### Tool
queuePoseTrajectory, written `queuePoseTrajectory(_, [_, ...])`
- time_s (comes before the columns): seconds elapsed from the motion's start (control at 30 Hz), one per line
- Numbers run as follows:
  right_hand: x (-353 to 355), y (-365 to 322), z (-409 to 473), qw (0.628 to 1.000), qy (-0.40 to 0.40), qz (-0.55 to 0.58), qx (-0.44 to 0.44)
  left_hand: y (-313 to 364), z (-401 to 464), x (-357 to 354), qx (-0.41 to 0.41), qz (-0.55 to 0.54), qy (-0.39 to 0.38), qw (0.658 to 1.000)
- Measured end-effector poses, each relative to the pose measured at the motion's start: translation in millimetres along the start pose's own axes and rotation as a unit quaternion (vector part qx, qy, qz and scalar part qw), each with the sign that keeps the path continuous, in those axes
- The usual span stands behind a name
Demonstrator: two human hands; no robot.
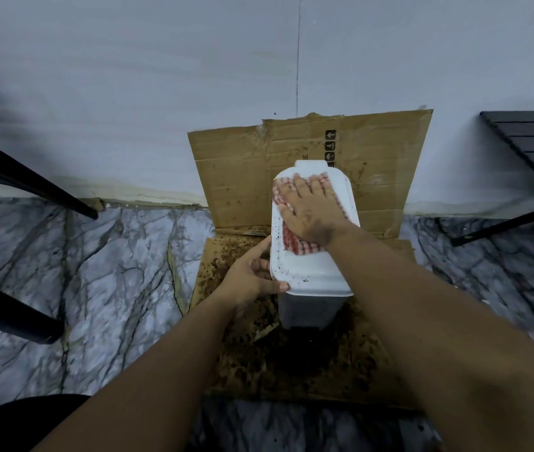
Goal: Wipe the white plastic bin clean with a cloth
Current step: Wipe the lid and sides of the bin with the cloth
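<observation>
— Where's the bin (314,275)?
— On dirty cardboard (236,177), by the wall.
— Right hand (311,213)?
— Flat on the cloth (298,244), fingers straight, pressing the lid.
— Left hand (252,278)?
— Gripping the lid's edge.

Right hand (311,212) lay flat, fingers spread and straight; left hand (252,277) curled in a grip, thumb extended.
</observation>
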State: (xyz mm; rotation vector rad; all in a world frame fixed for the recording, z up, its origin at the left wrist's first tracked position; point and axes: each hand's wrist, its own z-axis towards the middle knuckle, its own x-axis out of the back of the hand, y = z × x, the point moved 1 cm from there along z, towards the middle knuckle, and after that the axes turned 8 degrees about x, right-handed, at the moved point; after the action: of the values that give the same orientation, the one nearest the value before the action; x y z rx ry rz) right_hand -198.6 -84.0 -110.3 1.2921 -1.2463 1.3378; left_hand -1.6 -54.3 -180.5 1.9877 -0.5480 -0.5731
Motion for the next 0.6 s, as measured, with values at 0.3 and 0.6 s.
queuePoseTrajectory(0.3, [-17.9,-20.7,-84.4,0.989,0.028,-0.054,0.133,-0.5,-7.7,-8.8,0.001,-0.032,-0.03,0.999])
queuePoseTrajectory(0.6, [-9.7,-2.7,-33.9,0.998,0.007,0.023,-0.057,-0.8,-5.9,-7.2,0.012,-0.073,-0.015,0.997])
